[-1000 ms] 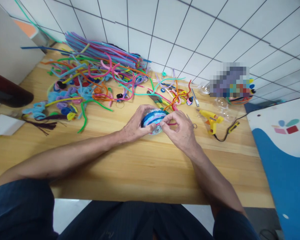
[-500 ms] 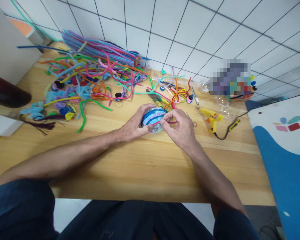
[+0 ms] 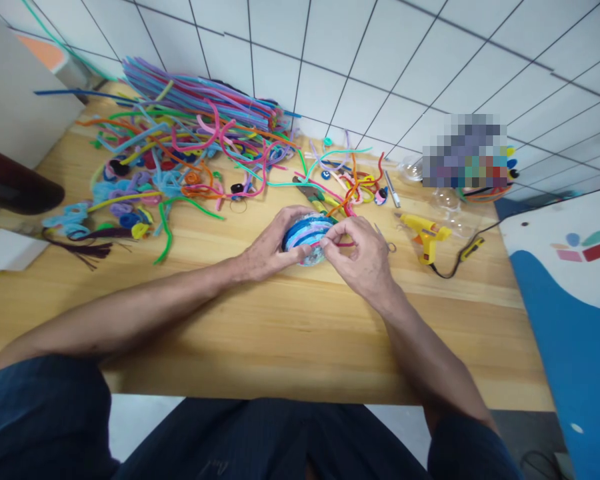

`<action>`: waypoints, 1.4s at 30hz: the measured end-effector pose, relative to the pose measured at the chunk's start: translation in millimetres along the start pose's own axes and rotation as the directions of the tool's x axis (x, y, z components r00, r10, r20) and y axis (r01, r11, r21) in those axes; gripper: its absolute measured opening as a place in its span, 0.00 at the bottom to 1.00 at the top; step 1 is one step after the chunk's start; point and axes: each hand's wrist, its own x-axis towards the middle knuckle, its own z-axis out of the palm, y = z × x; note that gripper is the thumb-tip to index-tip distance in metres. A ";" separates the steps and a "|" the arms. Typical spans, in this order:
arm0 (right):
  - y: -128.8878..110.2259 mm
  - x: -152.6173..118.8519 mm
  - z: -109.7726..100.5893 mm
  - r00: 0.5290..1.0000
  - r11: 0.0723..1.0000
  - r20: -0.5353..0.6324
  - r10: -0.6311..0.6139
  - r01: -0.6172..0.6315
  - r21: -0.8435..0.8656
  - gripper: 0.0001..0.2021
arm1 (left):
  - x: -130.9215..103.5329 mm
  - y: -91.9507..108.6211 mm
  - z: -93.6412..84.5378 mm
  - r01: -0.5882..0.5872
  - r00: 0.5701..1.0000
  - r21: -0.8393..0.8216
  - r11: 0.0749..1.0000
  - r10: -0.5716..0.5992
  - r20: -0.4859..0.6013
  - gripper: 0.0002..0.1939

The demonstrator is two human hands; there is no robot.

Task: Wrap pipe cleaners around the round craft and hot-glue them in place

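Wooden table (image 3: 280, 333), light grain. Far left: bundle of pipe cleaners (image 3: 200, 93), loose bent ones (image 3: 165, 157) tangled in front. Middle: green-handled pliers (image 3: 313, 193). Right of these: pen-like tool (image 3: 393, 189), yellow glue gun (image 3: 425, 233) on its side, black cord trailing. White box (image 3: 13, 250) near left edge.
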 end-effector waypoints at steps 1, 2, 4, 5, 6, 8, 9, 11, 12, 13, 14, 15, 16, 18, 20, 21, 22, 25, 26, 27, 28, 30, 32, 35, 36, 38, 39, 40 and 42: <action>-0.1 0.0 0.1 1.000 1.000 0.001 -0.003 0.003 -0.002 0.09 | 0.2 0.6 0.2 -0.002 1.000 -0.002 1.000 0.002 0.000 0.36; -0.2 0.0 0.1 1.000 1.000 0.002 -0.007 0.007 -0.001 0.09 | 0.3 1.2 0.3 -0.002 1.000 -0.006 1.000 0.002 0.003 0.35; -0.1 0.1 0.0 1.000 1.000 0.004 -0.011 0.011 0.002 0.09 | 0.3 2.0 0.1 0.002 1.000 -0.015 1.000 -0.001 0.010 0.34; 0.0 0.2 -0.1 1.000 1.000 0.005 -0.009 0.009 0.002 0.09 | 0.3 2.2 -0.2 0.005 1.000 -0.015 1.000 -0.005 0.011 0.34; 0.0 0.2 -0.1 1.000 1.000 0.006 -0.005 0.005 0.000 0.10 | 0.3 2.3 -0.5 0.010 1.000 -0.013 1.000 -0.009 0.011 0.35; 0.0 0.1 0.3 1.000 1.000 0.008 0.006 -0.006 -0.002 0.10 | 0.3 2.5 -1.0 0.018 1.000 -0.006 1.000 -0.018 0.010 0.35; -0.1 0.0 0.5 1.000 1.000 0.009 0.007 -0.007 -0.001 0.10 | 0.3 2.6 -1.1 0.021 1.000 -0.001 1.000 -0.021 0.009 0.35; -0.1 -0.4 1.0 1.000 1.000 0.009 -0.001 0.001 0.002 0.10 | 0.3 3.2 -0.4 0.030 1.000 0.011 1.000 -0.030 0.003 0.34; 0.0 -0.5 1.0 1.000 1.000 0.007 -0.009 0.009 0.004 0.09 | 0.3 3.6 0.3 0.035 0.999 0.013 0.999 -0.035 -0.003 0.34; 0.3 -0.5 0.7 1.000 1.000 0.007 -0.017 0.017 0.007 0.09 | 0.3 4.0 1.2 0.039 0.999 0.010 0.999 -0.039 -0.012 0.34; 0.8 -0.4 0.3 1.000 1.000 0.010 -0.021 0.021 0.012 0.08 | 0.3 4.3 2.2 0.044 0.999 0.003 0.999 -0.044 -0.023 0.34; 1.5 -0.1 -0.5 1.000 1.000 0.017 -0.020 0.019 0.021 0.08 | 0.3 4.5 3.2 0.048 0.998 -0.006 0.999 -0.048 -0.035 0.34; 2.4 0.3 -1.4 1.000 0.999 0.028 -0.013 0.012 0.035 0.07 | 0.2 4.6 4.1 0.051 0.998 -0.013 0.999 -0.052 -0.047 0.34; 4.5 1.3 -3.4 0.998 0.998 0.058 0.010 -0.014 0.067 0.06 | 0.0 4.5 5.4 0.057 0.996 -0.011 0.998 -0.058 -0.068 0.34; 6.4 2.3 -4.9 0.996 0.995 0.079 0.033 -0.041 0.094 0.05 | -0.2 4.2 5.8 0.059 0.995 0.005 0.998 -0.058 -0.075 0.34; 7.0 2.6 -5.2 0.996 0.994 0.083 0.042 -0.050 0.101 0.05 | -0.4 3.9 5.7 0.057 0.996 0.014 0.998 -0.056 -0.074 0.34; 7.3 2.7 -5.3 0.995 0.993 0.083 0.049 -0.057 0.105 0.04 | -0.5 3.7 5.3 0.056 0.996 0.024 0.998 -0.054 -0.072 0.35; 6.6 2.0 -4.2 0.995 0.993 0.076 0.066 -0.074 0.097 0.05 | -0.9 3.0 3.1 0.047 0.997 0.078 0.996 -0.042 -0.066 0.36; 6.0 1.5 -3.6 0.995 0.993 0.071 0.072 -0.078 0.091 0.05 | -1.0 2.9 2.2 0.036 0.998 0.104 0.994 -0.030 -0.063 0.36; 5.3 1.1 -3.0 0.995 0.993 0.065 0.075 -0.080 0.086 0.05 | -1.0 2.7 1.4 0.020 0.998 0.130 0.991 -0.012 -0.058 0.36; 4.6 0.8 -2.5 0.995 0.993 0.058 0.075 -0.080 0.081 0.05 | -1.0 2.6 0.7 0.002 0.999 0.150 0.989 0.006 -0.053 0.35; 3.4 0.3 -1.7 0.996 0.994 0.046 0.076 -0.079 0.074 0.05 | -0.9 2.2 0.1 -0.021 0.998 0.169 0.985 0.030 -0.049 0.33; 2.5 0.2 -1.4 0.996 0.994 0.040 0.075 -0.078 0.071 0.05 | -1.0 1.7 0.4 -0.025 0.998 0.161 0.987 0.034 -0.055 0.33; 1.6 0.2 -1.5 0.996 0.994 0.039 0.077 -0.080 0.070 0.06 | -1.4 0.9 1.6 -0.013 0.998 0.140 0.990 0.022 -0.064 0.33; 1.4 0.1 -1.5 0.996 0.994 0.039 0.080 -0.082 0.070 0.06 | -1.5 0.7 2.0 -0.003 0.998 0.131 0.991 0.012 -0.067 0.33; 1.0 -0.2 -1.3 0.995 0.994 0.041 0.087 -0.089 0.065 0.07 | -1.8 0.7 2.6 0.019 0.997 0.108 0.994 -0.011 -0.077 0.34; 0.9 -0.4 -1.1 0.995 0.994 0.041 0.088 -0.091 0.063 0.07 | -2.0 1.0 2.7 0.027 0.997 0.098 0.995 -0.019 -0.080 0.34; 0.8 -0.4 -1.0 0.995 0.994 0.040 0.088 -0.091 0.062 0.07 | -2.0 1.5 2.7 0.032 0.996 0.092 0.995 -0.025 -0.081 0.35; 0.8 -0.4 -0.6 0.996 0.994 0.038 0.087 -0.089 0.063 0.07 | -1.9 3.2 2.5 0.042 0.996 0.088 0.995 -0.035 -0.080 0.35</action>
